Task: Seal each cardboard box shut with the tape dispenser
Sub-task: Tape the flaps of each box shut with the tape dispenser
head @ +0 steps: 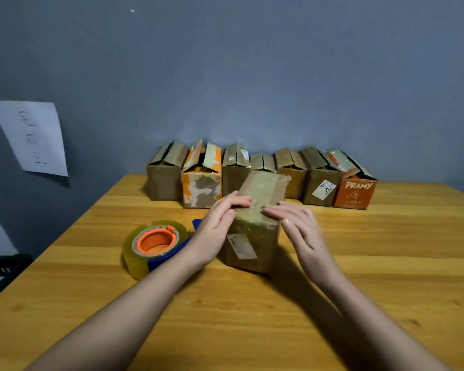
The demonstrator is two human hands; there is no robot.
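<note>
A small brown cardboard box stands in the middle of the wooden table, its top flaps down and covered by a strip of tape. My left hand lies against the box's left side, its straight fingers pressing on the top near edge. My right hand rests on the right side, fingertips touching the top. The tape dispenser, blue with an orange hub and a clear yellowish roll, lies on the table just left of my left wrist; neither hand holds it.
Several more cardboard boxes line the back of the table against the grey wall, their top flaps ajar, among them an orange and white one and an orange one marked PRAMY. A sheet of paper hangs on the left wall.
</note>
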